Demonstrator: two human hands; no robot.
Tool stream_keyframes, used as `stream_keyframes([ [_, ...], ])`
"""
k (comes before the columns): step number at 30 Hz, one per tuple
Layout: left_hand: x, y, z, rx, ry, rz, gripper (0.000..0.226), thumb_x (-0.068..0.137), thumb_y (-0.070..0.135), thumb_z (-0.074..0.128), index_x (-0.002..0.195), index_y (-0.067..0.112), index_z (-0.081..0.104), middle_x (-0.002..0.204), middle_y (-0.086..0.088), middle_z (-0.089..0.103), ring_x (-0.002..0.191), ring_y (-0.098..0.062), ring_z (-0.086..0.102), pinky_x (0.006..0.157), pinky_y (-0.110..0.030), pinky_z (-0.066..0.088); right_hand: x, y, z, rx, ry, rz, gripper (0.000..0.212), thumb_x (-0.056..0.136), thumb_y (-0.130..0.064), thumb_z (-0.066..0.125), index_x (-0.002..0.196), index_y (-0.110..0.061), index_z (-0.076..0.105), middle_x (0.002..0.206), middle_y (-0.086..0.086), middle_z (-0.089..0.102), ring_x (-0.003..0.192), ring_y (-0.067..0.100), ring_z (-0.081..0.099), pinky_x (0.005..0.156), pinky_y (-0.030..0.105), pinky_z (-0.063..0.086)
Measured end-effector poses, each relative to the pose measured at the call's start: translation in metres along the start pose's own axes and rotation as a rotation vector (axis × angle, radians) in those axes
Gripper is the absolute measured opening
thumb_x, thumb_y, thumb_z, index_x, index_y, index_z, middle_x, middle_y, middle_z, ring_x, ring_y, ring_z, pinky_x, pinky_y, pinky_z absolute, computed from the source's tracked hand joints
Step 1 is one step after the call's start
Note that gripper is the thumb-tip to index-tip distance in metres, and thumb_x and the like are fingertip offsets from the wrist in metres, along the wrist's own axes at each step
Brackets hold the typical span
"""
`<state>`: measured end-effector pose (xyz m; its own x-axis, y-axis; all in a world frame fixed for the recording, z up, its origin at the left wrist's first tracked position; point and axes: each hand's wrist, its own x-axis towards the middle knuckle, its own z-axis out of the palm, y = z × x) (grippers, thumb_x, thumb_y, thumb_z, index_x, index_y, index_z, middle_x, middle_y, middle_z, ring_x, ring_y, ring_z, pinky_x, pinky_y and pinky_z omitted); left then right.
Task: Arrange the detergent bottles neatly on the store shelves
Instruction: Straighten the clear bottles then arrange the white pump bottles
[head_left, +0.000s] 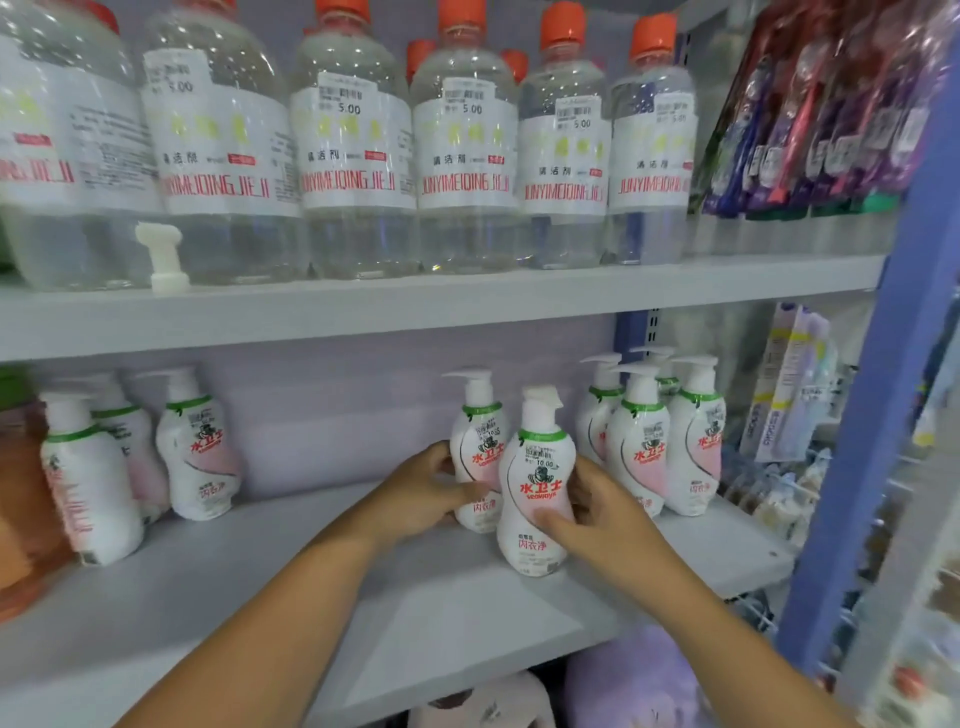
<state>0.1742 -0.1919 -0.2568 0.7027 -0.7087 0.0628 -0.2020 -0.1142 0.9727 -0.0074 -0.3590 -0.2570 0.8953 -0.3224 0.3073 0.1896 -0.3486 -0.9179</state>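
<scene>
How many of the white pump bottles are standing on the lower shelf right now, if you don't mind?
9 visible: three at the left, two in the hands, four at the right. Others may be hidden behind.

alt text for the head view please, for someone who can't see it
Two hands hold white pump bottles on a grey store shelf: the left hand grips the rear bottle, the right hand the front bottle. Clear orange-capped bottles line the shelf above.
</scene>
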Motion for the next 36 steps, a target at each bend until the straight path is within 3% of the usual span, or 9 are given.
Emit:
stream_keyframes([
  [5, 0.008, 0.001, 0.031, -0.039, 0.06, 0.035, 0.04, 0.088, 0.016, 0.082, 0.124, 0.026, 0.067, 0.122, 0.001, 0.073, 0.104, -0.014, 0.076, 0.085, -0.042, 0.064, -0.003, 0.008, -0.016, 0.001, 0.003, -0.031, 0.055, 0.091, -0.009, 0.075, 0.137, -0.033, 0.058, 0.121, -0.017, 0.073, 0.112, 0.001, 0.069, 0.095, 0.022, 0.057],
  [7, 0.007, -0.001, 0.041, -0.083, 0.089, 0.057, 0.037, 0.086, 0.019, 0.082, 0.12, 0.028, 0.07, 0.119, 0.002, 0.076, 0.103, -0.015, 0.076, 0.081, -0.039, 0.064, -0.004, 0.011, -0.019, -0.025, 0.031, -0.067, 0.06, 0.092, -0.008, 0.072, 0.143, -0.034, 0.053, 0.124, -0.018, 0.071, 0.115, 0.0, 0.066, 0.097, 0.024, 0.056],
  [11, 0.004, -0.005, 0.054, -0.118, 0.175, 0.097, 0.032, 0.079, 0.028, 0.075, 0.109, 0.039, 0.074, 0.114, 0.006, 0.078, 0.1, -0.017, 0.077, 0.082, -0.039, 0.064, -0.013, 0.022, -0.005, -0.264, 0.366, -0.097, 0.077, 0.087, -0.027, 0.077, 0.154, -0.027, 0.039, 0.136, -0.01, 0.046, 0.128, 0.01, 0.053, 0.107, 0.037, 0.05],
  [15, 0.004, -0.008, 0.053, -0.093, 0.227, 0.128, 0.029, 0.095, 0.014, 0.069, 0.105, 0.041, 0.076, 0.112, 0.005, 0.078, 0.101, -0.019, 0.077, 0.087, -0.043, 0.063, -0.013, 0.022, 0.018, -0.461, 0.527, -0.11, 0.087, 0.071, -0.052, 0.087, 0.139, -0.024, 0.041, 0.125, -0.011, 0.04, 0.124, 0.016, 0.047, 0.096, 0.036, 0.05],
  [19, 0.006, -0.012, 0.054, -0.082, 0.226, 0.129, 0.027, 0.099, 0.013, 0.066, 0.118, 0.031, 0.073, 0.117, 0.001, 0.077, 0.104, -0.019, 0.076, 0.09, -0.045, 0.063, -0.004, 0.022, 0.026, -0.508, 0.567, -0.066, 0.075, 0.071, -0.046, 0.089, 0.129, -0.013, 0.053, 0.123, -0.001, 0.05, 0.123, 0.024, 0.05, 0.093, 0.042, 0.051],
  [25, 0.01, -0.012, 0.056, -0.113, 0.197, 0.128, 0.028, 0.099, 0.012, 0.067, 0.116, 0.033, 0.073, 0.117, 0.003, 0.077, 0.105, -0.022, 0.076, 0.092, -0.049, 0.062, -0.005, 0.029, 0.018, -0.552, 0.642, -0.122, 0.071, 0.068, -0.043, 0.089, 0.125, -0.013, 0.059, 0.115, 0.0, 0.055, 0.114, 0.025, 0.053, 0.086, 0.044, 0.054],
  [32, 0.025, 0.0, 0.053, -0.24, 0.036, 0.027, 0.027, 0.099, 0.007, 0.068, 0.124, 0.017, 0.065, 0.119, -0.004, 0.076, 0.107, -0.027, 0.076, 0.086, -0.038, 0.063, -0.007, 0.036, 0.01, -0.556, 0.668, -0.122, 0.067, 0.071, -0.045, 0.088, 0.124, -0.018, 0.059, 0.113, -0.004, 0.06, 0.112, 0.022, 0.057, 0.085, 0.043, 0.055],
  [36, 0.03, 0.0, 0.059, -0.227, 0.023, 0.046, 0.027, 0.101, 0.008, 0.066, 0.126, 0.018, 0.065, 0.12, -0.001, 0.075, 0.107, -0.026, 0.076, 0.086, -0.035, 0.063, -0.008, 0.039, 0.01, -0.558, 0.656, -0.132, 0.065, 0.075, -0.045, 0.086, 0.128, -0.018, 0.059, 0.118, -0.006, 0.056, 0.115, 0.02, 0.056, 0.086, 0.04, 0.054],
])
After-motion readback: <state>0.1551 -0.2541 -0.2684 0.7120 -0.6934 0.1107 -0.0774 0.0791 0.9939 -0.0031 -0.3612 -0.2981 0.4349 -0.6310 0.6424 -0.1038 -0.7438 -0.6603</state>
